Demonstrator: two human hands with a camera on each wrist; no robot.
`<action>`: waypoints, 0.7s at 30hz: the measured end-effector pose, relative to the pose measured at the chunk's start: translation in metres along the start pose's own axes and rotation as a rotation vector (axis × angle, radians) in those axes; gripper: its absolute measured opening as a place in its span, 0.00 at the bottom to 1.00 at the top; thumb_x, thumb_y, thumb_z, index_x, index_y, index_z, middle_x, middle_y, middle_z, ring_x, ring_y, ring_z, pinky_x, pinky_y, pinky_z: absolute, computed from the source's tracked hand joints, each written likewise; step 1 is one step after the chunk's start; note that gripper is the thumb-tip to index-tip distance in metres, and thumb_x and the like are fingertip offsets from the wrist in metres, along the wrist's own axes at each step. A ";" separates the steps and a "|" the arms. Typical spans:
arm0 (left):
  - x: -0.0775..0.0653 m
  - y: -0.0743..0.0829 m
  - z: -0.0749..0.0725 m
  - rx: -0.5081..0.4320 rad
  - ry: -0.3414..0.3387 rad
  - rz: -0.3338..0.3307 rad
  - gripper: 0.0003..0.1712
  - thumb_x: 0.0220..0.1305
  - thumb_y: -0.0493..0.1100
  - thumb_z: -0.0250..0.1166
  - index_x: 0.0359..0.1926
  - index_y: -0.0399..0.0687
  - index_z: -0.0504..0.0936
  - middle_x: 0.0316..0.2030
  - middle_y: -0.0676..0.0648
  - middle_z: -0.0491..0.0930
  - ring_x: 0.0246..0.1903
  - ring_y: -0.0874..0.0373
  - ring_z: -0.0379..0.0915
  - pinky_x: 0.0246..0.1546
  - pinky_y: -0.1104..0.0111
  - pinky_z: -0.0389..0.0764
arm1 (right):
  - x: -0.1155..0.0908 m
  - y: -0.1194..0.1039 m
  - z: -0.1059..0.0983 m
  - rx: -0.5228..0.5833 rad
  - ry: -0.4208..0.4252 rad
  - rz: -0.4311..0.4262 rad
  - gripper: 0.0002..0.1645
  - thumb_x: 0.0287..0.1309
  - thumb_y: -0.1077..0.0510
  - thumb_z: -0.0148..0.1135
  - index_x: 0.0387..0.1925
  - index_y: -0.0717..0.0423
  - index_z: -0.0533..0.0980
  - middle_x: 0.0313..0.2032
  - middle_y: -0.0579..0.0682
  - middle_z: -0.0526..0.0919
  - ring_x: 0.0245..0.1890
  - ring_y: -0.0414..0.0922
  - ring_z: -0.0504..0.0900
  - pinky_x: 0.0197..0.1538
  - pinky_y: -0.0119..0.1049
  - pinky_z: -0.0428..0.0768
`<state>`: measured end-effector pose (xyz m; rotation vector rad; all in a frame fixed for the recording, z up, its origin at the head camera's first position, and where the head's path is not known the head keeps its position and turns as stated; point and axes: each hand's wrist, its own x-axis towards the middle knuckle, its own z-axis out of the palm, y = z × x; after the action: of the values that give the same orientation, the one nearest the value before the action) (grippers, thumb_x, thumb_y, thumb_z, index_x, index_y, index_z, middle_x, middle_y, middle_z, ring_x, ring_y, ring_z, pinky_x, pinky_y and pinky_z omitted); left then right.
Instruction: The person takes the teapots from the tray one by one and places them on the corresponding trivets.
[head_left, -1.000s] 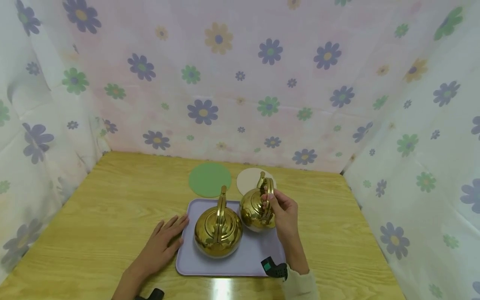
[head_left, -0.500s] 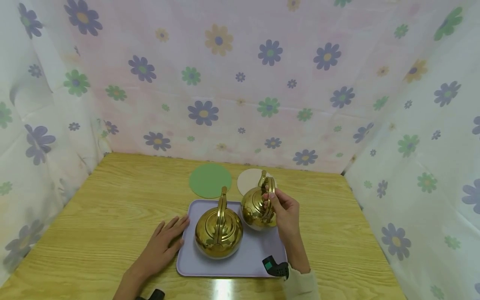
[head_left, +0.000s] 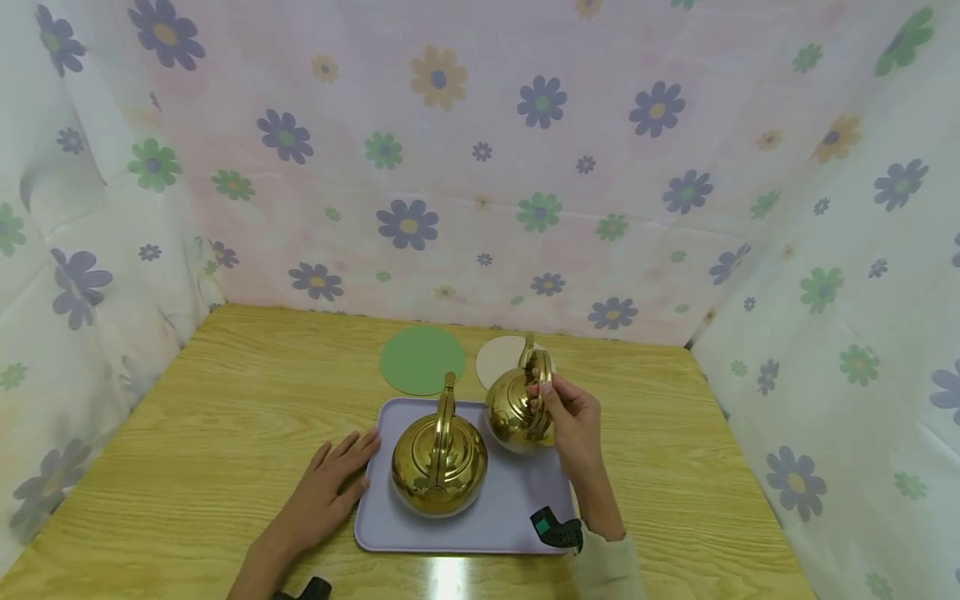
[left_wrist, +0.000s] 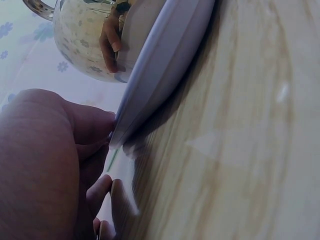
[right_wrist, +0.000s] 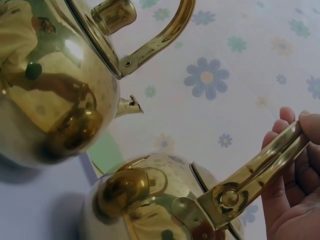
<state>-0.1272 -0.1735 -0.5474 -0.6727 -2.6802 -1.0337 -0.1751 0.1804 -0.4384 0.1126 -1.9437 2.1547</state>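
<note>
My right hand [head_left: 577,421] grips the arched handle of a shiny gold kettle [head_left: 508,410]. This kettle leans to one side over the back right of the lilac tray [head_left: 517,521], its spout toward the back wall. In the right wrist view the fingers curl round the top of its handle [right_wrist: 267,172]. A second gold kettle [head_left: 438,471] stands upright on the tray, left of the held one. My left hand [head_left: 322,492] lies at the tray's left edge with fingers extended. In the left wrist view its thumb [left_wrist: 95,122] touches the tray's rim [left_wrist: 150,85].
Behind the tray, a green round mat [head_left: 422,360] and a cream round mat [head_left: 497,360] lie on the wooden table [head_left: 247,400]. The held kettle overlaps the cream mat in the head view. A flowered cloth [head_left: 480,233] hangs round the back and sides.
The held kettle and my right hand have shifted slightly up and away toward the cream mat. My left hand, the tray and the standing kettle keep their places.
</note>
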 end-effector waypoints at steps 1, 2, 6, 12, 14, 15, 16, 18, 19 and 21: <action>0.000 0.000 0.000 -0.001 -0.003 -0.004 0.29 0.73 0.43 0.61 0.72 0.44 0.72 0.72 0.45 0.69 0.72 0.33 0.60 0.78 0.55 0.40 | 0.000 0.000 -0.001 -0.009 -0.002 0.000 0.18 0.73 0.66 0.55 0.56 0.79 0.76 0.37 0.49 0.89 0.40 0.37 0.85 0.46 0.27 0.84; 0.000 0.000 0.000 -0.006 -0.006 -0.008 0.29 0.73 0.43 0.61 0.72 0.44 0.72 0.73 0.45 0.69 0.72 0.33 0.59 0.78 0.54 0.40 | 0.001 0.000 -0.002 -0.019 -0.004 0.001 0.18 0.73 0.66 0.55 0.55 0.79 0.76 0.37 0.49 0.89 0.40 0.38 0.85 0.46 0.27 0.83; 0.000 -0.001 0.000 -0.007 -0.011 -0.015 0.29 0.73 0.44 0.61 0.72 0.45 0.72 0.73 0.46 0.68 0.72 0.34 0.59 0.78 0.51 0.41 | 0.002 -0.002 -0.005 -0.039 -0.001 0.012 0.18 0.72 0.67 0.56 0.55 0.80 0.76 0.37 0.51 0.89 0.44 0.39 0.85 0.49 0.27 0.83; -0.001 -0.003 0.002 0.002 -0.004 -0.008 0.29 0.73 0.43 0.61 0.72 0.44 0.72 0.73 0.46 0.69 0.72 0.34 0.60 0.77 0.51 0.42 | 0.004 -0.006 -0.006 -0.058 -0.006 0.025 0.17 0.72 0.66 0.57 0.55 0.75 0.79 0.34 0.49 0.89 0.40 0.40 0.85 0.48 0.28 0.83; 0.000 -0.002 0.002 0.000 -0.003 -0.008 0.29 0.73 0.43 0.61 0.72 0.44 0.72 0.73 0.46 0.69 0.72 0.34 0.60 0.77 0.50 0.42 | 0.005 -0.006 -0.005 -0.055 -0.003 0.030 0.17 0.72 0.66 0.57 0.55 0.75 0.79 0.34 0.49 0.89 0.38 0.41 0.85 0.47 0.28 0.84; 0.000 -0.002 0.002 -0.003 -0.004 -0.009 0.29 0.73 0.43 0.61 0.72 0.44 0.72 0.73 0.46 0.69 0.72 0.34 0.59 0.77 0.49 0.43 | 0.005 -0.006 -0.005 -0.054 -0.001 0.031 0.16 0.72 0.67 0.57 0.55 0.74 0.79 0.35 0.49 0.89 0.38 0.41 0.85 0.46 0.28 0.84; 0.000 -0.002 0.002 -0.004 -0.006 -0.010 0.29 0.73 0.43 0.61 0.72 0.44 0.72 0.73 0.46 0.68 0.72 0.34 0.59 0.77 0.49 0.43 | 0.006 -0.006 -0.005 -0.051 0.000 0.029 0.16 0.71 0.67 0.57 0.55 0.74 0.79 0.35 0.51 0.89 0.37 0.42 0.85 0.45 0.28 0.84; 0.000 -0.003 0.002 -0.006 -0.009 -0.011 0.29 0.73 0.43 0.61 0.72 0.44 0.72 0.73 0.46 0.68 0.72 0.34 0.59 0.76 0.48 0.43 | 0.007 -0.006 -0.004 -0.050 0.002 0.026 0.16 0.71 0.68 0.57 0.55 0.75 0.79 0.36 0.53 0.89 0.38 0.42 0.85 0.45 0.28 0.84; 0.000 -0.003 0.001 -0.007 -0.011 -0.013 0.29 0.73 0.43 0.61 0.72 0.44 0.72 0.73 0.46 0.68 0.72 0.34 0.59 0.76 0.48 0.43 | 0.007 -0.006 -0.004 -0.050 0.001 0.025 0.16 0.71 0.68 0.56 0.55 0.75 0.79 0.36 0.55 0.89 0.38 0.42 0.85 0.45 0.28 0.84; 0.000 -0.003 0.001 -0.008 -0.017 -0.016 0.29 0.74 0.44 0.60 0.72 0.44 0.72 0.73 0.46 0.68 0.73 0.34 0.58 0.76 0.47 0.43 | 0.008 -0.005 -0.005 -0.054 0.003 0.024 0.16 0.71 0.68 0.57 0.54 0.75 0.79 0.37 0.57 0.89 0.38 0.43 0.85 0.45 0.28 0.84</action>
<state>-0.1284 -0.1745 -0.5497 -0.6653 -2.7016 -1.0476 -0.1809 0.1864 -0.4323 0.0772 -2.0099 2.1133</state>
